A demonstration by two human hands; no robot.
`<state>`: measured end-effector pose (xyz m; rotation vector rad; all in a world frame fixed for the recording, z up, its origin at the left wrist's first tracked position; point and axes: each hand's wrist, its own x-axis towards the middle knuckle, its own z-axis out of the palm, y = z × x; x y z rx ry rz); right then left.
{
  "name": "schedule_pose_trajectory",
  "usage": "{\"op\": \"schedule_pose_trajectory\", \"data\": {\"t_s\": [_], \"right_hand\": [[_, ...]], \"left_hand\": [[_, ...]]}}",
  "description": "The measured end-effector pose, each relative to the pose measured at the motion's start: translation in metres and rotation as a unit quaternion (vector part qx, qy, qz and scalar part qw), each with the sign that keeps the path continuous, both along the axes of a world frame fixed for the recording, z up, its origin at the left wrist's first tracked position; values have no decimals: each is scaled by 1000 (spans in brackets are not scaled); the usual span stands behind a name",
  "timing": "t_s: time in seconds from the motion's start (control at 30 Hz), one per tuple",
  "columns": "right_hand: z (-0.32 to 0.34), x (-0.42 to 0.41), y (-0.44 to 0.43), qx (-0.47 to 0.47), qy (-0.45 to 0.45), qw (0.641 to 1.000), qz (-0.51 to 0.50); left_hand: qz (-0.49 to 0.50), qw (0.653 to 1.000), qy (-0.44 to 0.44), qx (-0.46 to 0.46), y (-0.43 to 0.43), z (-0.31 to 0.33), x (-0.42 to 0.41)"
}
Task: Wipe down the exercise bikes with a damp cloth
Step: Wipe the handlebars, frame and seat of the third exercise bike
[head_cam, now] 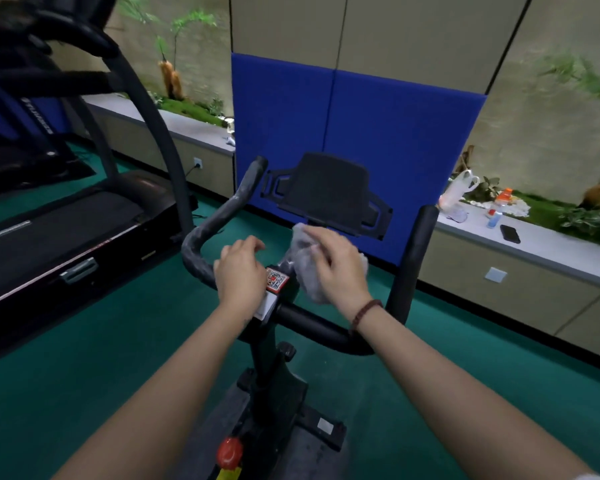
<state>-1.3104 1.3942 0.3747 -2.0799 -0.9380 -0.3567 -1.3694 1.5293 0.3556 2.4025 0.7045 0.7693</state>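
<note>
"Since the head view is the only one on offer, where is the cloth?"

"Fig. 1, head view. The cloth, pale and crumpled, is bunched at the middle of the exercise bike's handlebar, just below the tablet holder and beside the QR sticker. The right hand covers it, fingers curled over the wad and pressing it against the frame."

"And the left hand?"

"The left hand is over the bar just left of the sticker. Its fingers are loosely bent and a little apart, holding nothing that I can see. I cannot tell whether it touches the bar."

"How will the things handle?"

"Judging by its folds, the cloth is light, soft and limp, and likely to bunch or slide on round tubing. It is best gathered in the palm or wrapped about the bar. The bike looks heavy and rigid and should stand firm under rubbing. The holder looks the thinner part, so I would press more lightly there."
</note>
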Motion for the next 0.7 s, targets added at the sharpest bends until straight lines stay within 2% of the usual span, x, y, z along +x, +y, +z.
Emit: {"op": "schedule_pose_trajectory", "data": {"t_s": [0.07, 0.1, 0.17, 0.3, 0.4, 0.5, 0.6, 0.7], "right_hand": [[-6, 8, 17, -151, 6, 976, 159], [-12, 10, 21, -219, 10, 955, 201], [-20, 27, 24, -276, -7, 936, 219], [-18, 67, 32, -315, -94, 923, 200], [-11, 85, 41, -328, -108, 920, 186], [-8, 81, 42, -312, -62, 923, 216], [-13, 58, 30, -269, 3, 907, 325], [-16, 54, 19, -242, -6, 896, 372]], "left_hand": [[61, 997, 48, -3, 0, 3, 6], [82, 995, 57, -5, -1, 4, 10], [108, 992, 71, -3, -4, 5, 17], [141, 982, 116, 42, -8, 5, 27], [156, 980, 115, 43, -7, 3, 27], [162, 981, 92, 47, -7, 3, 26], [167, 981, 78, 57, -9, 5, 27], [174, 980, 83, 55, -11, 5, 27]]}}
